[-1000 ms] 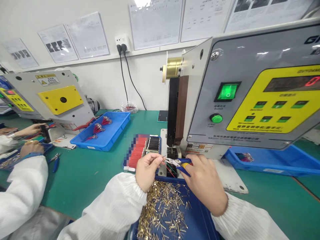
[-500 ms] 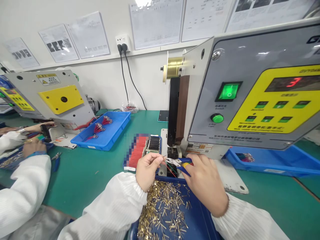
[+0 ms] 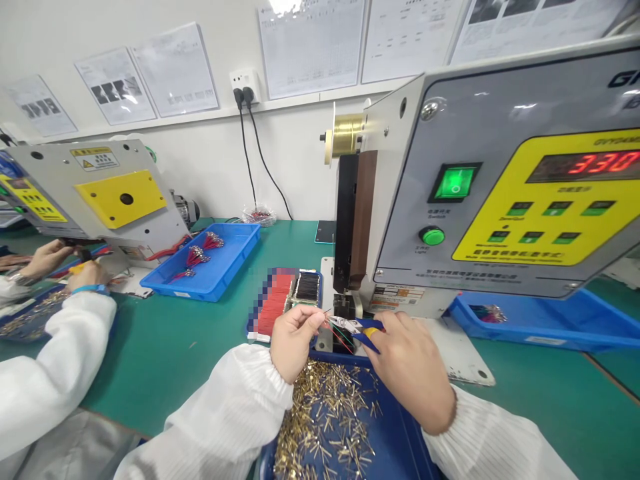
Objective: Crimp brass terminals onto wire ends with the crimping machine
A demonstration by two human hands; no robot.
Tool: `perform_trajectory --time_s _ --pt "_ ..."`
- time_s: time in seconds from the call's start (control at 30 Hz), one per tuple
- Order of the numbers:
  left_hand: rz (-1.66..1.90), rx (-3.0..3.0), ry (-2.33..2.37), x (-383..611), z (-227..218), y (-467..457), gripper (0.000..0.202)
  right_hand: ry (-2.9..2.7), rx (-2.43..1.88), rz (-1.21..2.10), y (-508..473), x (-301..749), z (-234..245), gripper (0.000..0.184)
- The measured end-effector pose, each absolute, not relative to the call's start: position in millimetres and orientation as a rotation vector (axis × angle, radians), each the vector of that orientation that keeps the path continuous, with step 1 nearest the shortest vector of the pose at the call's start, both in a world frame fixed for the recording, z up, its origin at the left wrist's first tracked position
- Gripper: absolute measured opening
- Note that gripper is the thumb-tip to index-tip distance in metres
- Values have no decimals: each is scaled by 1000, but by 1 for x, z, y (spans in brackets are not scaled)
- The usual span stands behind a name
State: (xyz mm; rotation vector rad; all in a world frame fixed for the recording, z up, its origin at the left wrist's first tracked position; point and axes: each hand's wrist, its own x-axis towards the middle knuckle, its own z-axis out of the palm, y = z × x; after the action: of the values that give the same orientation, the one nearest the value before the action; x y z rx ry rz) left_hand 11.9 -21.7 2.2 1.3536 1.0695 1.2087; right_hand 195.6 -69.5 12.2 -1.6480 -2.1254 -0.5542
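Observation:
My left hand is pinched on thin red and green wires, held just in front of the crimping machine's die. My right hand grips blue-handled pliers, whose metal jaws meet the wire ends next to my left fingertips. Both hands hover over a blue tray filled with many small brass terminals. The grey machine with a yellow panel stands right behind.
A blue tray with red wire bundles lies at the left, another blue tray at the right. A co-worker's hands work at a second machine on the far left. The table is green.
The machine's red display now reads 330. The co-worker's hands have moved up toward their machine. My own hands have hardly shifted.

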Motion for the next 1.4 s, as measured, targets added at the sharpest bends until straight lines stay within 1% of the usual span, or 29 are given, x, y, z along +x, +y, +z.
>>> perform_trajectory --time_s 0.3,0.77,0.97,1.4 --pt "1212 1366 1079 11 4 -23 24 -2097 -1616 -521 -69 194 15 6" --pt "1218 1380 1087 12 4 -23 23 -2092 -1654 -549 -70 194 14 10" --pt "1223 1381 1085 12 4 -24 24 -2073 -1616 -555 -70 193 16 7" --pt "1233 1350 1079 12 2 -23 24 -2083 -1654 -565 -71 192 16 9"
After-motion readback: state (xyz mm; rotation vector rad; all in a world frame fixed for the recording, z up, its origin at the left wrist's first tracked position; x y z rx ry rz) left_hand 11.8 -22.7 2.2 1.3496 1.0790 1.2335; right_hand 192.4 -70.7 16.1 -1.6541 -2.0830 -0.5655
